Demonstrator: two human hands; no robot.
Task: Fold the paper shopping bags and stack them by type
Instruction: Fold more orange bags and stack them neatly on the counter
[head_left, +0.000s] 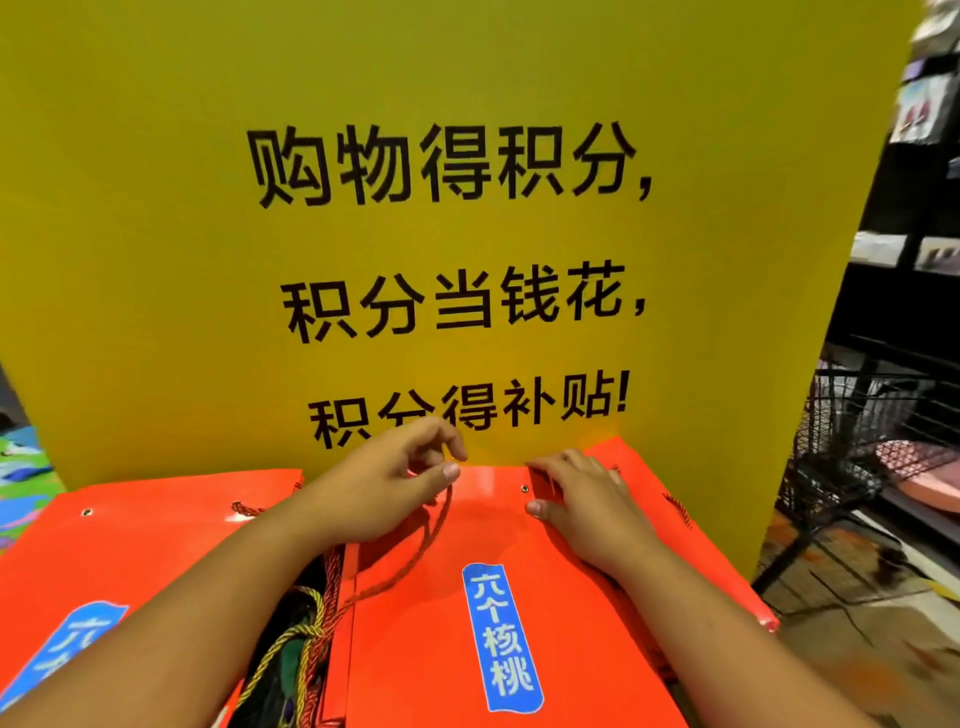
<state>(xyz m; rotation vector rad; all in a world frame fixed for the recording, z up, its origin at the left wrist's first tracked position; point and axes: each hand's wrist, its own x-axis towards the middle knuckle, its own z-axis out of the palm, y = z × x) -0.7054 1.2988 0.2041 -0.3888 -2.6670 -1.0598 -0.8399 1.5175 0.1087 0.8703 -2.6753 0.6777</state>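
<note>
Far left, a bit of green and blue patterned surface (21, 467) pokes out from behind the rest. Next to it is a flat, glossy orange-red paper shopping bag (145, 545) with a blue label, lying face up, with metal eyelets near its top edge. The person's left forearm crosses over its lower right part. In the gap before the next bag there's a tangle of twisted gold and green cords (304, 634). Honestly can't tell what they're attached to.

Left hand (384, 478) is curled, thumb and forefinger pinching the orange twisted rope handle (434, 535) of the second orange-red paper bag (441, 649), right up at that bag's top edge. The rope drops from the pinch and curves down across the bag's face toward the gap. This second bag lies flat in the middle with its blue label with white characters (501, 636) facing up. It seems to sit on more of the same, since orange edges stick out at its right.

Right hand (584, 506) lies palm down on the upper right part of that same bag, fingers pretty much straight, pressing just beside a small metal eyelet (524, 489). The hands are near each other but not touching.

Behind it all stands a big yellow sign board (208, 234) with black Chinese characters. Off to the right are a black wire mesh basket (841, 441) with something pink (919, 467) in it, and dark shelving (904, 260)
</note>
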